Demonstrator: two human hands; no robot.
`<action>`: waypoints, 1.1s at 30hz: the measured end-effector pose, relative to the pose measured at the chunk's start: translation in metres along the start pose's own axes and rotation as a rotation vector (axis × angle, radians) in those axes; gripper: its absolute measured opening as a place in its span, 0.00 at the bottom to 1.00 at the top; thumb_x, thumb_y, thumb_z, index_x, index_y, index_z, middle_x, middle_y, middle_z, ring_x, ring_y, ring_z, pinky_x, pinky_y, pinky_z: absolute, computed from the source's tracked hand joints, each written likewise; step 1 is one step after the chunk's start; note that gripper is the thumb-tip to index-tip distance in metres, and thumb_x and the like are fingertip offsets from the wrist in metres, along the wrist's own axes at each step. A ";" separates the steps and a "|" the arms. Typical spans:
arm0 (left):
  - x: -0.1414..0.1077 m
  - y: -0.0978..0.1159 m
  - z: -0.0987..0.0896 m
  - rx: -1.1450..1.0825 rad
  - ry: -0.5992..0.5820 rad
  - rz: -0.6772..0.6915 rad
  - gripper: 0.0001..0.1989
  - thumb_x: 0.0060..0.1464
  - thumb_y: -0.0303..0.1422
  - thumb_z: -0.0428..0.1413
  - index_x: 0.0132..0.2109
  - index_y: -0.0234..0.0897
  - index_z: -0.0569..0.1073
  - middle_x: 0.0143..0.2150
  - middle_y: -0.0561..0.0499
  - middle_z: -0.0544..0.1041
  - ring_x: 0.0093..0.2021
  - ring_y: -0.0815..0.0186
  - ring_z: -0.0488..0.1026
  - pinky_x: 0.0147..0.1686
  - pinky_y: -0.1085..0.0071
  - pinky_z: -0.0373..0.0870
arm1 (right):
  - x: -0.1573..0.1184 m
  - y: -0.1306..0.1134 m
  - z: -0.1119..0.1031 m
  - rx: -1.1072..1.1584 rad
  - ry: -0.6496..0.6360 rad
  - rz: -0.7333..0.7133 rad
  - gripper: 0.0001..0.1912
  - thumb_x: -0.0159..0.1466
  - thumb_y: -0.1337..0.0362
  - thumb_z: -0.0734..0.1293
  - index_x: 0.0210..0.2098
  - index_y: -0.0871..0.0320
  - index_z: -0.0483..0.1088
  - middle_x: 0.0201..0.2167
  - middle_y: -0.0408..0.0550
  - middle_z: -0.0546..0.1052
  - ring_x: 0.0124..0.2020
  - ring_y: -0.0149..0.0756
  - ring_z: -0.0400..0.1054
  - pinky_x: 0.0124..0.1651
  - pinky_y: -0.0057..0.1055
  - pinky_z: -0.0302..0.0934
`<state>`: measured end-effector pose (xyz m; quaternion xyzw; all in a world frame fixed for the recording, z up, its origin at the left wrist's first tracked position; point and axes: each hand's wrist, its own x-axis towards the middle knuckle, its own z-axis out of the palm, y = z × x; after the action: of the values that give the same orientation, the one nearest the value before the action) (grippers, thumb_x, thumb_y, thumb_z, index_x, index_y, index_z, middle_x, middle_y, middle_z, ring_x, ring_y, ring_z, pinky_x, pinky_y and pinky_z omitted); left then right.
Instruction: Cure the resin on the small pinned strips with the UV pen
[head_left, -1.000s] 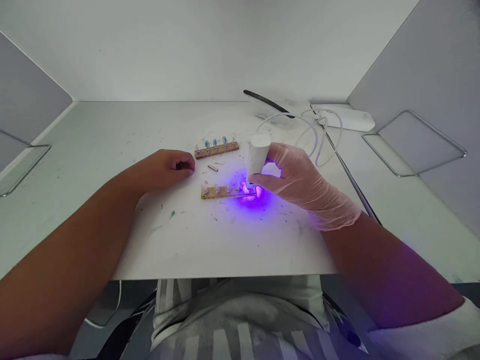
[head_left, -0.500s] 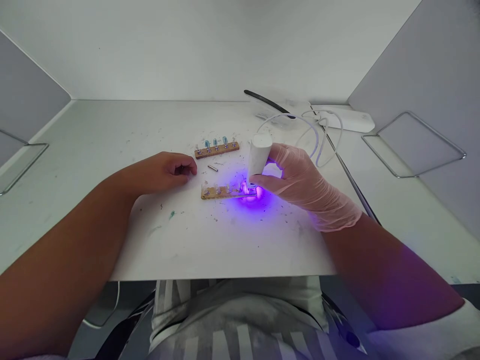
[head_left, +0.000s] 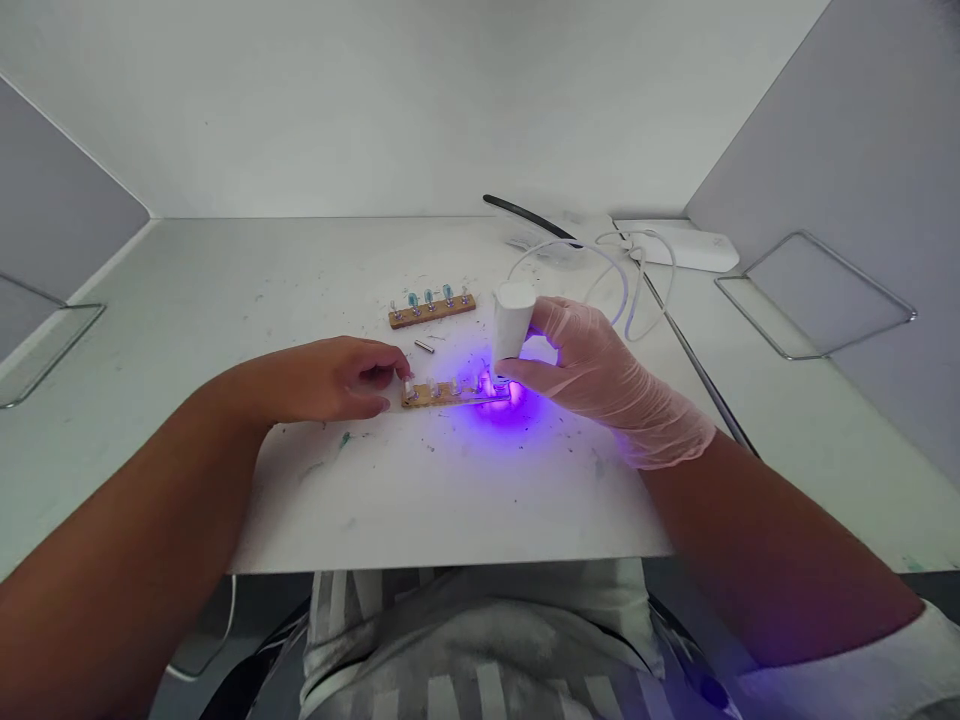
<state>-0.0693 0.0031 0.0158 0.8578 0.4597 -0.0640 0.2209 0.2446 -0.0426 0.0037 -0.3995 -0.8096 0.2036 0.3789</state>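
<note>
My right hand (head_left: 581,360), in a thin see-through glove, grips a white handheld UV lamp (head_left: 514,320) upright. Its purple light falls on the right end of a narrow wooden nail tip stand (head_left: 442,394), where clear nail tips stand on small metal holders. My bare left hand (head_left: 341,378) rests on the table at the stand's left end. Thumb and index finger are apart with nothing held between them; the index fingertip is at the leftmost clear tip, though whether it touches is hard to tell.
Behind lies a second nail tip stand (head_left: 433,312), some tips blue. A small metal pin (head_left: 424,346) sits between the stands. At the back are a black curved strip (head_left: 529,214), a white cable (head_left: 626,290) and a white elongated device (head_left: 686,246). Wire frames project from both side walls.
My left hand has moved right and toward me, its index finger reaching the near stand's left end. The lamp stays over the right end, still lit. The view has shifted slightly.
</note>
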 end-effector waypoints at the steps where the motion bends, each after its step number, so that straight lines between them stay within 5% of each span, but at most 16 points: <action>1: 0.000 0.001 0.000 -0.010 -0.029 0.005 0.19 0.52 0.43 0.59 0.50 0.50 0.81 0.42 0.49 0.80 0.37 0.60 0.76 0.33 0.67 0.68 | 0.000 0.000 0.000 -0.002 0.000 -0.005 0.03 0.61 0.65 0.71 0.35 0.56 0.75 0.30 0.43 0.78 0.32 0.35 0.71 0.39 0.37 0.64; 8: 0.001 0.011 0.002 -0.023 -0.105 -0.007 0.21 0.55 0.51 0.58 0.49 0.44 0.77 0.38 0.50 0.75 0.36 0.63 0.72 0.35 0.68 0.65 | -0.001 0.001 0.001 0.006 0.003 -0.014 0.03 0.62 0.65 0.71 0.37 0.56 0.75 0.32 0.44 0.79 0.34 0.37 0.73 0.40 0.38 0.65; 33: 0.005 0.026 0.003 -0.012 -0.124 -0.058 0.17 0.55 0.50 0.56 0.41 0.43 0.75 0.32 0.54 0.70 0.31 0.66 0.65 0.31 0.66 0.60 | -0.001 0.003 0.000 -0.007 -0.016 0.008 0.05 0.62 0.62 0.72 0.37 0.56 0.77 0.33 0.46 0.81 0.35 0.38 0.74 0.43 0.39 0.65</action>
<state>-0.0452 -0.0071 0.0202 0.8371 0.4704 -0.1207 0.2519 0.2466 -0.0420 0.0018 -0.4024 -0.8116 0.2056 0.3703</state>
